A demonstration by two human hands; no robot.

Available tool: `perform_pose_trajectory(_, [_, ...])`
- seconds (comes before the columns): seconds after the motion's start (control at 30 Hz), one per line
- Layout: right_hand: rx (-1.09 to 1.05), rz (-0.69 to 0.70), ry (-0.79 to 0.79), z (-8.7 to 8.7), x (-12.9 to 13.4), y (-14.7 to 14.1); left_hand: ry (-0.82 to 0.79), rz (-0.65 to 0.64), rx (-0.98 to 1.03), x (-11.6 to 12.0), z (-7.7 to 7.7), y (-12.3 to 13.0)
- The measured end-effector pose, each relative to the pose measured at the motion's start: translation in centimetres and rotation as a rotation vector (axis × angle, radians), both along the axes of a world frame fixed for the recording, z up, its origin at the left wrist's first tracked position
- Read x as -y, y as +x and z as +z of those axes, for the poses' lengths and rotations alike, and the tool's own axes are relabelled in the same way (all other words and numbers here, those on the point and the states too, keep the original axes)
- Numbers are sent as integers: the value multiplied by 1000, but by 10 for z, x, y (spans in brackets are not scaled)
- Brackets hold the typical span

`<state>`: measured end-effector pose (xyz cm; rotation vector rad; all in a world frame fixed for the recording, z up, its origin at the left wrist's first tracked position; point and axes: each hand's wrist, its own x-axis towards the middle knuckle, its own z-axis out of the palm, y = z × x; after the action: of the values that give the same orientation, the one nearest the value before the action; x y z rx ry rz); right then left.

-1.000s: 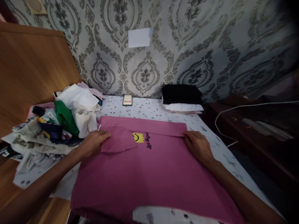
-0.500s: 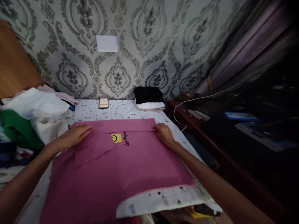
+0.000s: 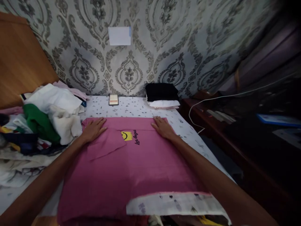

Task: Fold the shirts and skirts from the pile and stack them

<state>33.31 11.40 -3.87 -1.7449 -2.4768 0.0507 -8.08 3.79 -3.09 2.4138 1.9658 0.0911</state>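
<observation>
A pink shirt (image 3: 113, 175) lies spread on the white patterned sheet (image 3: 131, 108), with its far edge folded over toward me. It bears a yellow smiley print and dark "Los Angeles"-like lettering. A sleeve lies folded across its left part. My left hand (image 3: 94, 129) rests flat on the far left of the fold, fingers stretched out. On the far right of the same fold, my right hand (image 3: 163, 127) presses down, its fingers extended too. Neither hand grips the cloth.
A loose heap of clothes (image 3: 42, 125) lies on the left. Folded clothes (image 3: 162, 92), black above white, are stacked at the back right, and a phone-like object (image 3: 113, 99) lies at the back. A white cable (image 3: 190, 113) hangs by the dark red furniture (image 3: 211, 125) on the right.
Both hands have gone from holding the folded edge to lying flat on it with fingers spread. The view has shifted left, so things appear further right.
</observation>
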Motion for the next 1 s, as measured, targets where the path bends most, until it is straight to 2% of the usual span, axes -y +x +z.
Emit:
perform_pose_trajectory(0.1, [0, -62, 61, -3, 0, 15, -11, -7, 52, 5, 4, -7])
perform_pose_trajectory(0.17, [-44, -74, 140, 2, 11, 10, 2, -53, 148, 11, 10, -14])
perform_pose_trajectory(0.2, [-79, -35, 178, 6, 21, 2, 13, -79, 213, 15, 14, -18])
perform_pose_trajectory(0.27, [-160, 163, 217, 16, 48, -28, 30, -105, 346, 25, 23, -25])
perform_pose_trajectory(0.37, [-178, 613, 133, 29, 93, -85, 55, -56, 471, 37, 37, -32])
perform_pose_trajectory(0.4, [-128, 717, 111, 33, 105, -103, 59, -47, 486, 42, 42, -32])
perform_pose_trajectory(0.43, [-80, 751, 96, 36, 113, -118, 54, -62, 487, 47, 45, -32])
perform_pose_trajectory(0.53, [47, 690, 63, 44, 123, -141, -34, -249, 425, 68, 53, -27])
perform_pose_trajectory(0.6, [83, 638, 52, 46, 121, -142, -118, -394, 349, 87, 55, -23])
perform_pose_trajectory(0.67, [81, 622, 46, 47, 118, -139, -166, -474, 269, 106, 54, -19])
perform_pose_trajectory(0.8, [-7, 572, 19, 46, 113, -135, -95, -467, 256, 128, 50, -10])
perform_pose_trajectory(1.0, [-155, 520, -9, 48, 103, -127, -66, -386, 367, 132, 61, 11])
